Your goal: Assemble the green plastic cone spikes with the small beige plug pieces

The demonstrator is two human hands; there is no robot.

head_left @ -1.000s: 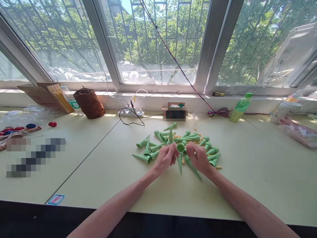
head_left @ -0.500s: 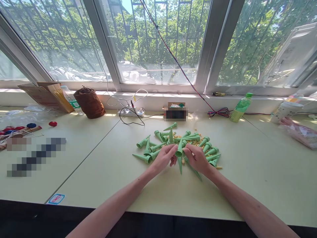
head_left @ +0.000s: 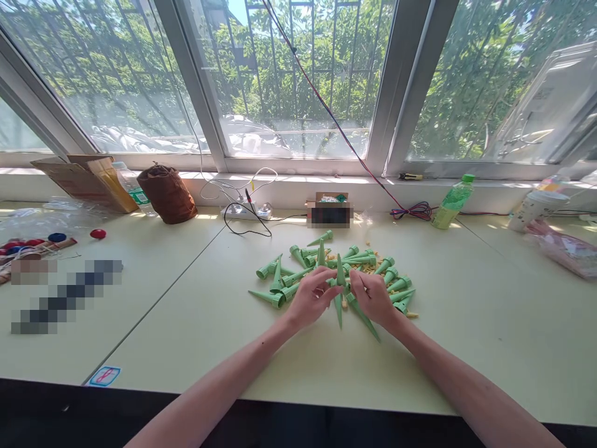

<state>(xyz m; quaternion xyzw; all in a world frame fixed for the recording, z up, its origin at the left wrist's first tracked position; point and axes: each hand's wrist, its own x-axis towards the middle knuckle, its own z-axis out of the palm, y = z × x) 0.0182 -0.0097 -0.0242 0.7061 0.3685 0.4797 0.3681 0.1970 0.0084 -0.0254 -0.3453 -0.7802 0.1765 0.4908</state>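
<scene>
Between my hands a green plastic cone (head_left: 340,274) points upward. My left hand (head_left: 314,295) grips it near its base with thumb and fingers. My right hand (head_left: 370,295) is closed right beside the cone, its fingers curled; whatever it pinches is too small to name. Around and beyond both hands lies a loose pile of several green cones (head_left: 400,284) with ribbed collars, one of them standing upright (head_left: 321,254). Small yellowish pieces (head_left: 368,269) are scattered among them. Two cones lie under and between my hands, tips toward me.
Behind the pile are a small box with a blurred front (head_left: 330,214), a power strip (head_left: 247,210) with cables and a green bottle (head_left: 453,202). A brown pouch (head_left: 168,194), a cardboard box (head_left: 88,183) and coloured balls (head_left: 97,234) are at left. A white cup (head_left: 536,211) stands at right.
The held cone has turned from its open end facing me to tip up. My left fingers have shifted around its base. My right hand has barely moved.
</scene>
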